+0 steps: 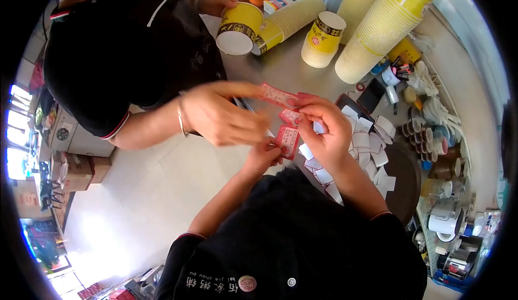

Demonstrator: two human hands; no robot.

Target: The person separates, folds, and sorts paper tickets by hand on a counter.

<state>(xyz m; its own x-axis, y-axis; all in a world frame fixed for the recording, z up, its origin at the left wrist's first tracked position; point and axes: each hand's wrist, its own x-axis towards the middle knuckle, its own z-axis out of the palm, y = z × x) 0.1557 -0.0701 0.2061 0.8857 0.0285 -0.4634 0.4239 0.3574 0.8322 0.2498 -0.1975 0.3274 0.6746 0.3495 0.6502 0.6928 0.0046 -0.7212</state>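
My left hand (261, 157) pinches the edge of a small red-and-white printed coupon (288, 136). Between the thumb and fingers of my right hand (328, 124) is another such coupon (278, 95), its far end stretching toward a co-worker's hand (221, 114). That hand is blurred by motion, and I cannot tell whether it touches the coupon. A third coupon (289, 117) shows between the other two, close to my right thumb; what supports it is unclear. Beneath and beside my right forearm, a loose heap of cards (364, 143) lies mostly white side up on the counter.
The co-worker's other hand (216, 3) holds a yellow paper tub (237, 27). Stacked paper tubs (372, 41) stand at the back of the metal counter (278, 65). A phone (371, 95), a round dark tray (404, 176) and several cups (421, 135) are at the right.
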